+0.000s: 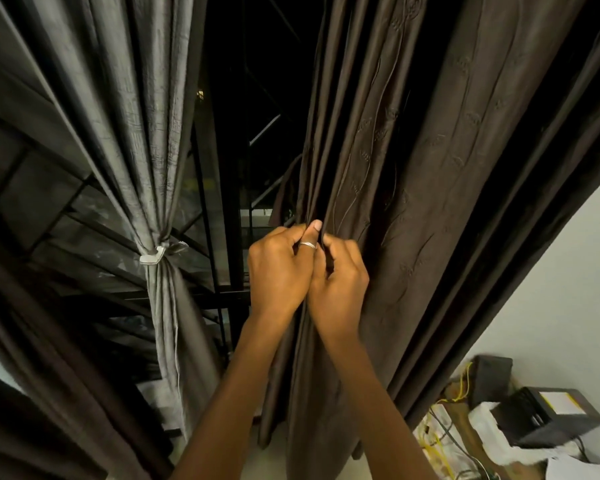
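Left hand point(278, 268) and right hand point(338, 285) pinch curtain point(413, 202) folds right of the tie point(151, 256); I'd bunch pleats evenly, gripping firmly.

Fingers: the fingertips of your left hand point(278, 268) and right hand point(338, 285) were buried in folds of the dark brown embroidered fabric curtain point(430, 168).
Curtain ends: its top and hem ran past the frame's edges.
Window: behind the black metal grille point(234, 258), everything was too dark to tell.
Black plastic box point(534, 420): its yellow label was too blurred to read.
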`<state>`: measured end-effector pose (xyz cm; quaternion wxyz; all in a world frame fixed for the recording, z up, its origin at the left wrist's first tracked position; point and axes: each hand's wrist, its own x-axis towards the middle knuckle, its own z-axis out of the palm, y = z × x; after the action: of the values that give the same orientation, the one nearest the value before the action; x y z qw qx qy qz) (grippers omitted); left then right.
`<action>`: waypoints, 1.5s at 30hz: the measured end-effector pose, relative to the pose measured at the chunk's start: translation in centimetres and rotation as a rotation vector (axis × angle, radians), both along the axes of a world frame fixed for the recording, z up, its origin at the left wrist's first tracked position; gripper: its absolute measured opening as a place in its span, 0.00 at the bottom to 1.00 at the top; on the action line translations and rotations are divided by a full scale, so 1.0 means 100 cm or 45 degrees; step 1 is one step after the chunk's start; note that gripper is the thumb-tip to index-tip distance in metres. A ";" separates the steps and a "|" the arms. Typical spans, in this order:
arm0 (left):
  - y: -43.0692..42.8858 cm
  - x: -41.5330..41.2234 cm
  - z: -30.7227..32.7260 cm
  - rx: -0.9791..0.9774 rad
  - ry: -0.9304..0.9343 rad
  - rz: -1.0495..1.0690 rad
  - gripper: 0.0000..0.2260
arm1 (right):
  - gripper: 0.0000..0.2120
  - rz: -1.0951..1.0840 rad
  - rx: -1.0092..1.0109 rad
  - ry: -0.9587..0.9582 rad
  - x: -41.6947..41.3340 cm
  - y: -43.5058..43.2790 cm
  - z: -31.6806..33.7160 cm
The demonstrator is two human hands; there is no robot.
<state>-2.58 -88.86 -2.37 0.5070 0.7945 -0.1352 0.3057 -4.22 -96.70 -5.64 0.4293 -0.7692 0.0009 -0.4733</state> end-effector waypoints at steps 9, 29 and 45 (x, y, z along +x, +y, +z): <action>-0.012 -0.004 0.023 0.325 0.069 0.205 0.22 | 0.06 0.034 -0.017 0.080 -0.006 -0.007 -0.001; -0.001 0.006 0.013 0.309 -0.123 0.263 0.17 | 0.38 -0.590 0.174 0.091 -0.036 -0.122 0.059; -0.017 -0.013 0.007 0.297 -0.162 0.184 0.16 | 0.09 -0.382 -0.101 0.049 -0.039 -0.085 0.016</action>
<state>-3.87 -90.56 -1.63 0.3783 0.8348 -0.1442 0.3732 -8.14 -105.20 -4.05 0.3231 -0.7857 0.1053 -0.5169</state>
